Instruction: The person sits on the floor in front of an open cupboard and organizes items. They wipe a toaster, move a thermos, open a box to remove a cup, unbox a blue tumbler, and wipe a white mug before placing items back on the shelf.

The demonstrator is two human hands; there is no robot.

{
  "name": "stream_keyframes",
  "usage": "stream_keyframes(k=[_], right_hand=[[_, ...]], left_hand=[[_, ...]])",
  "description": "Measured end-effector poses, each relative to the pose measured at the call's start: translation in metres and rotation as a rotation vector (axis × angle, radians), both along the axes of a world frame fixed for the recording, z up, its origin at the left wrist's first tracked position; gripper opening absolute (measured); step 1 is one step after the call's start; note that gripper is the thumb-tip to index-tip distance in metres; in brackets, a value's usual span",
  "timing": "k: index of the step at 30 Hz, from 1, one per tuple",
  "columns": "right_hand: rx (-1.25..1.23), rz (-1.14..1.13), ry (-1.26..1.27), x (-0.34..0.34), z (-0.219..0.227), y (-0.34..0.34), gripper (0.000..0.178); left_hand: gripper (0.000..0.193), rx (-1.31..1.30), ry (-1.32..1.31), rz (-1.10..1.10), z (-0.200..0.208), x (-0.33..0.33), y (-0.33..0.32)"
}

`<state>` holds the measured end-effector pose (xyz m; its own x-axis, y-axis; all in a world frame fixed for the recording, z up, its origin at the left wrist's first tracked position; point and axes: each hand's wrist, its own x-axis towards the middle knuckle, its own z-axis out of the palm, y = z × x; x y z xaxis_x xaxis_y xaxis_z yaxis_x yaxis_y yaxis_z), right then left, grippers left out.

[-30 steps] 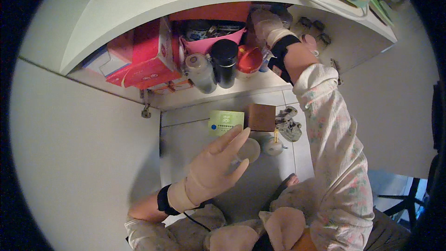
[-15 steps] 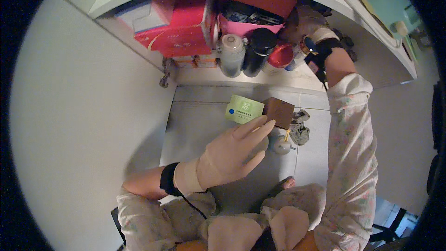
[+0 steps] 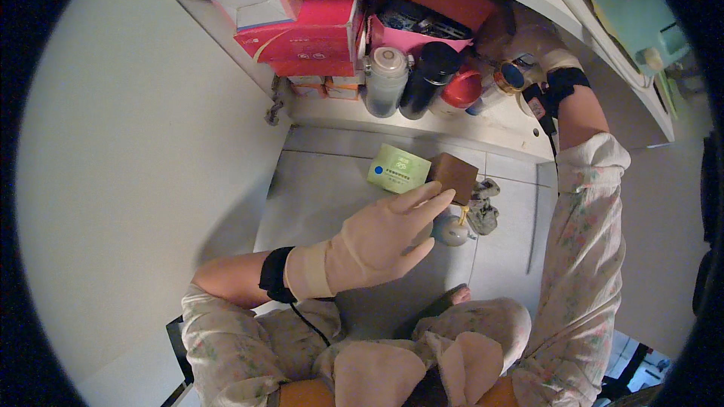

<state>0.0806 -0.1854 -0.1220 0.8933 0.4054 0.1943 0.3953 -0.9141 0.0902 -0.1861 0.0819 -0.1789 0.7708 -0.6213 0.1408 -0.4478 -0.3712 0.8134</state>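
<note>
My left hand (image 3: 381, 237), in a pale beige glove with a black wrist strap, hovers over the tiled floor with its fingers spread and nothing in them. Just past its fingertips are a brown box (image 3: 452, 177) and a light green box (image 3: 400, 169). Beside them lie a small round pale object (image 3: 454, 231) with a yellow loop and a grey crumpled cloth-like thing (image 3: 483, 215). My right hand (image 3: 537, 41), also gloved, reaches into the right end of the cabinet, behind a clear jar with a gold-rimmed dark lid (image 3: 510, 77). Shadow and the shelf edge hide its fingers.
On the cabinet floor (image 3: 483, 130) stand a clear bottle (image 3: 387, 83), a black tumbler (image 3: 430, 79) and a red-lidded jar (image 3: 461, 90). Behind are a pink box (image 3: 415, 39) and a large red box (image 3: 309, 41) above small orange-white boxes (image 3: 343, 89). A white door (image 3: 136, 143) borders the left.
My right hand and forearm have shifted right, deeper into the cabinet's corner. The view has moved slightly. My left hand stays spread near the brown box.
</note>
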Motion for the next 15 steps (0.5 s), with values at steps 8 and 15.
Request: stream_keyframes(k=[8, 15], right_hand=[[0.036, -0.035, 0.007, -0.006, 0.007, -0.011, 0.070], [0.066, -0.058, -0.043, -0.017, 0.008, -0.029, 0.079]], left_hand=[[0.065, 0.061, 0.011, -0.021, 0.009, -0.005, -0.008], [0.064, 0.044, -0.047, -0.014, 0.011, -0.007, -0.012]])
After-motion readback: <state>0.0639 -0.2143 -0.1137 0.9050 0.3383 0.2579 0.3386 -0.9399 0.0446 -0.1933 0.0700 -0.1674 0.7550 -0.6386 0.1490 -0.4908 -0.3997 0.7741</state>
